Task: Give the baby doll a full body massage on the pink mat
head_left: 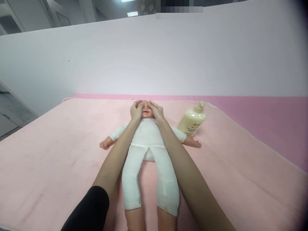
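Note:
A baby doll point(147, 133) with a white cloth body lies on its back, its head at the far end and its legs toward me. My left hand point(136, 110) cups one side of the doll's head, its fingers curved round it. On the other side my right hand point(157, 111) is wrapped round the head in the same way. Both thumbs rest along the upper face near the eyes. Between the hands the doll's nose, mouth and chin show. The sides of its head are hidden under my palms.
A pale yellow pump bottle point(192, 120) stands tilted beside the doll's arm on the right. Under everything lies a pink blanket point(72, 144) over a darker pink surface point(264, 125). A white panel point(154, 57) rises behind.

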The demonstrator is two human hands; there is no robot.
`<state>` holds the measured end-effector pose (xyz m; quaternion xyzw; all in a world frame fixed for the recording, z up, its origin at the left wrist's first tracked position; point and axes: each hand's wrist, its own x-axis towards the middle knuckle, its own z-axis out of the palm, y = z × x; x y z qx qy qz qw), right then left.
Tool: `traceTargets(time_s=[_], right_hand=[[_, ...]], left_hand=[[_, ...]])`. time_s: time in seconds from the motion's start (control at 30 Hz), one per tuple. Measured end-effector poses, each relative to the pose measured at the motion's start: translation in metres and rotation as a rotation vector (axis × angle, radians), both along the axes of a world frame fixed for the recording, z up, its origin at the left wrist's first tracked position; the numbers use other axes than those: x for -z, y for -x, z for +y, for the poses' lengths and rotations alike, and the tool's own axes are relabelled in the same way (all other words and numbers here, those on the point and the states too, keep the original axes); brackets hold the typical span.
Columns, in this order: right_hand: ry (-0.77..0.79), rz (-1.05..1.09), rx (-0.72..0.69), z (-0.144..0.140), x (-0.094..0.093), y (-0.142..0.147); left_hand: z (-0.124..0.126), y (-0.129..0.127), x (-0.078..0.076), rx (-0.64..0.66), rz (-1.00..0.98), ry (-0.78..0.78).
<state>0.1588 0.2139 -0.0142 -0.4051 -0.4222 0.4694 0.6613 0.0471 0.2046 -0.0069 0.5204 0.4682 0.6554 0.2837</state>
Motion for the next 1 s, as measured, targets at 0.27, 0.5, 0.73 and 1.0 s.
traceTargets(time_s=[0.27,0.5,0.73,1.0], right_hand=[[0.087,-0.021,-0.051,0.006,-0.001,-0.003],[0.084,0.028,-0.153,-0.009,0.002,0.0],[-0.067,-0.29,-0.21,-0.033,0.017,-0.025],[-0.125,-0.292,-0.188,-0.036,0.025,-0.024]], left_hand=[[0.007,-0.001,0.0,0.052,-0.103,0.03],[0.008,0.006,0.015,0.123,-0.069,-0.049],[-0.017,0.028,0.025,0.286,0.177,-0.065],[-0.029,0.031,0.024,0.325,0.295,-0.071]])
